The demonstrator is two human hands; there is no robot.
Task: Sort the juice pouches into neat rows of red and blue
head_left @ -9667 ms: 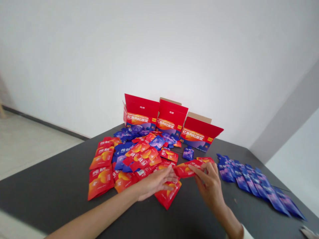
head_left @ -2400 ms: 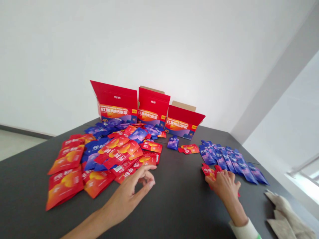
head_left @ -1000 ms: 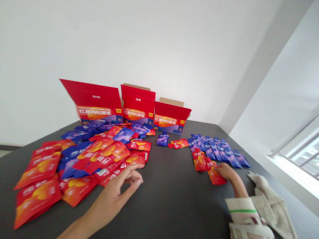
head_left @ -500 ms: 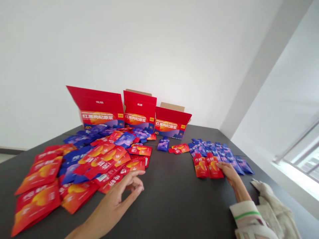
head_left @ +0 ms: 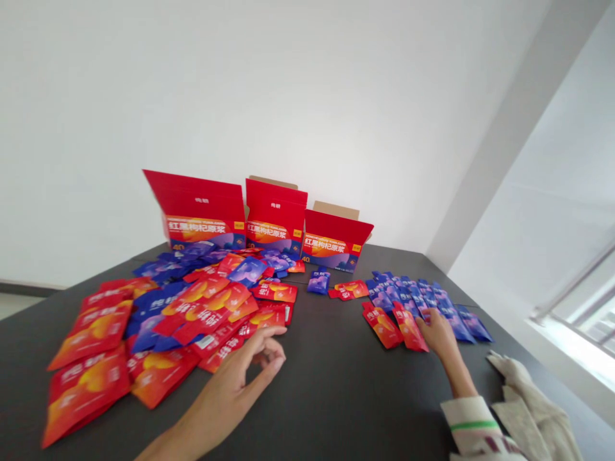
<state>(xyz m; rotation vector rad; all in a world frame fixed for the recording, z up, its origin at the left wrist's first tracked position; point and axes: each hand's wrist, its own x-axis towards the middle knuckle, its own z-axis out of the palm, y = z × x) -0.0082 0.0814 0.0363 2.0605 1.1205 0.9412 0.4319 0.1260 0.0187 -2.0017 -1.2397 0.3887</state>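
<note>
My left hand (head_left: 245, 378) hovers over the dark table beside a heap of red pouches (head_left: 206, 304) and blue pouches (head_left: 161, 307), fingers curved and apart, holding nothing. At the right, my right hand (head_left: 438, 333) touches the right edge of a red pouch (head_left: 410, 328); its fingertips are partly hidden, so a grip cannot be made out. Another red pouch (head_left: 383, 326) lies tilted just left of that one. Behind them are rows of overlapping blue pouches (head_left: 418, 294).
Three open red boxes (head_left: 206, 224) stand at the back of the table (head_left: 336, 384). Before the rightmost box lie a single blue pouch (head_left: 318, 282) and some red pouches (head_left: 350, 289). A beige cloth (head_left: 533, 403) rests at the right edge, near a window.
The two red pouches by my right hand have turned and spread apart at their lower ends. My right hand has shifted slightly. The whole view has moved a little; my left hand keeps its pose.
</note>
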